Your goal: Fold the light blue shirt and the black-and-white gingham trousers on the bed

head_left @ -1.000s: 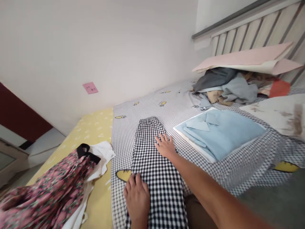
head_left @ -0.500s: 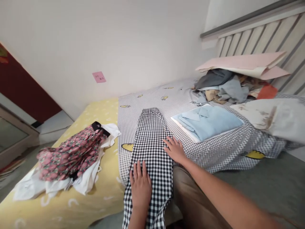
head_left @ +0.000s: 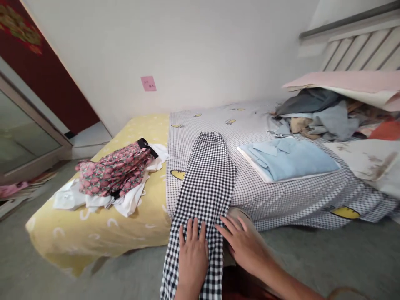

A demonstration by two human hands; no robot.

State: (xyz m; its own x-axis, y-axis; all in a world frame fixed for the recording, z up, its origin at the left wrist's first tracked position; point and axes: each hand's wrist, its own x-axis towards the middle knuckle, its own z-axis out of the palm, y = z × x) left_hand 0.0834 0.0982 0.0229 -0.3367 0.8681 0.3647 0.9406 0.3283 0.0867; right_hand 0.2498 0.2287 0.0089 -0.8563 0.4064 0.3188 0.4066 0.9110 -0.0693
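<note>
A pair of black-and-white gingham trousers (head_left: 208, 175), folded lengthwise, stretches from the bed toward me, its gathered waist at the far end. The lower part hangs past the bed's edge, near my knee. My left hand (head_left: 193, 254) lies flat on this lower part with the fingers stretched out. At the right edge of the cloth, my right hand (head_left: 242, 239) has its fingers spread, the tips touching the fabric. Neither hand grips anything. To the right of the trousers lies a folded light blue shirt (head_left: 289, 158) on something flat and white.
A pink floral garment (head_left: 114, 168) lies over white clothes (head_left: 128, 202) on the yellow sheet (head_left: 150, 227) at left. Behind the shirt, a clothes pile (head_left: 328, 110) sits under a pink board (head_left: 350, 80). A pink note (head_left: 148, 83) is on the wall.
My right hand has slid down the trousers toward me, from beside the upper leg to nearly level with my left hand. My left hand stays flat on the cloth. The view has shifted left.
</note>
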